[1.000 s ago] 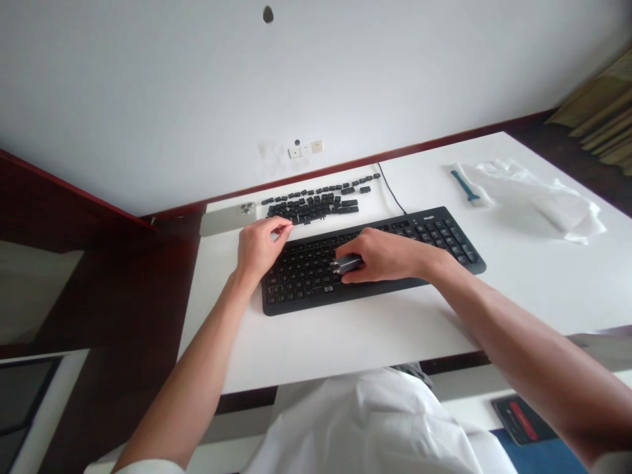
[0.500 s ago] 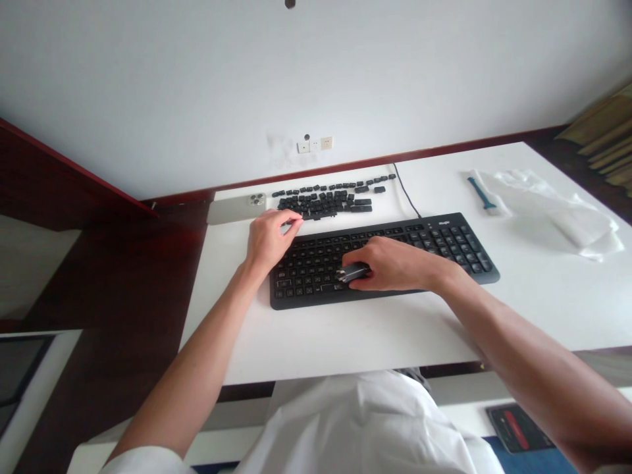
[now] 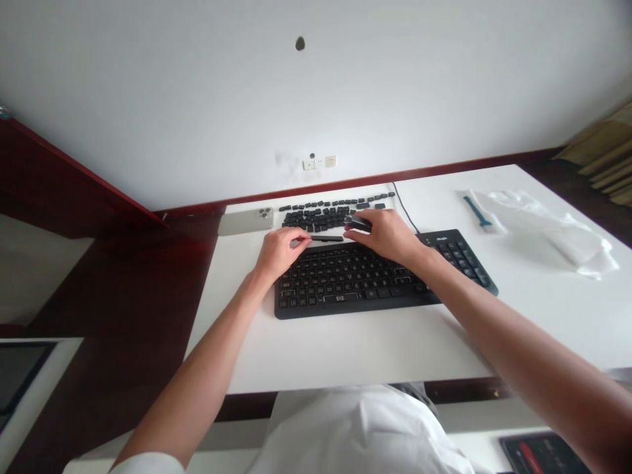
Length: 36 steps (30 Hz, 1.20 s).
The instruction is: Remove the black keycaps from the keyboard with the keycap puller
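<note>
A black keyboard [image 3: 320, 306] lies across the white desk, with a bare spacebar slot along its near side. At the keyboard's far edge my left hand [image 3: 284, 250] is closed, thumb and fingers pinching one end of a long black spacebar keycap [image 3: 328, 238]. Over the keyboard's far edge, just right of that keycap, my right hand [image 3: 388, 234] is wrapped around a dark tool [image 3: 359, 224] with a metallic tip; its exact kind is unclear. Beyond both hands, many loose black keycaps [image 3: 316, 218] lie in rows.
A phone [image 3: 244, 222] lies at the desk's far left. The keyboard cable [image 3: 405, 207] runs to the back edge. On the right lie a blue brush [image 3: 476, 210] and a crumpled clear plastic bag [image 3: 548, 224]. Wall sockets [image 3: 319, 162] sit behind the desk.
My right hand has moved with the tool from above the keyboard's near keys to its far edge. My left hand still pinches the spacebar keycap, now more plainly visible. The view has tilted up slightly.
</note>
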Tool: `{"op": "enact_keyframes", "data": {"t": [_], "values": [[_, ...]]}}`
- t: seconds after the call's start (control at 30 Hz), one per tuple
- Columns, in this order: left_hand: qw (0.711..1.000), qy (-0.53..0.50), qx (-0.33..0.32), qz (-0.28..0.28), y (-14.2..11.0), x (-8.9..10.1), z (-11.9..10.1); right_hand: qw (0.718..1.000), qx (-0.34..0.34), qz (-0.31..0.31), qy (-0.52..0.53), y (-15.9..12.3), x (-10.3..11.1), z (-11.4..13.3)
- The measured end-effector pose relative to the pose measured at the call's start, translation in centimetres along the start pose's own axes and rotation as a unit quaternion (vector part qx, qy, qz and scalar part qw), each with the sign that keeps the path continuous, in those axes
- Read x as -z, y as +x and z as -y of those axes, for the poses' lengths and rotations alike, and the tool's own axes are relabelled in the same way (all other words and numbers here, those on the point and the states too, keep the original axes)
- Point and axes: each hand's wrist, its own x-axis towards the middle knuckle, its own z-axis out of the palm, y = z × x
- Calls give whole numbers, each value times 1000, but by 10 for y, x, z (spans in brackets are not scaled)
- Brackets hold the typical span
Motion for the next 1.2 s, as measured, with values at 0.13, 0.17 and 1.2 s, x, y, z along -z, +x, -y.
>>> {"op": "enact_keyframes", "data": {"t": [0.13,0.17,1.2], "values": [[1000,-3,4,8,0,-1,-1,994,62,94,-5,26,-2,6],[1000,-1,1,10,0,0,-2,989,82,121,-10,31,-3,8],[989,8,104,-108,-2,16,27,966,150,135,-165,41,-28,24]]}}
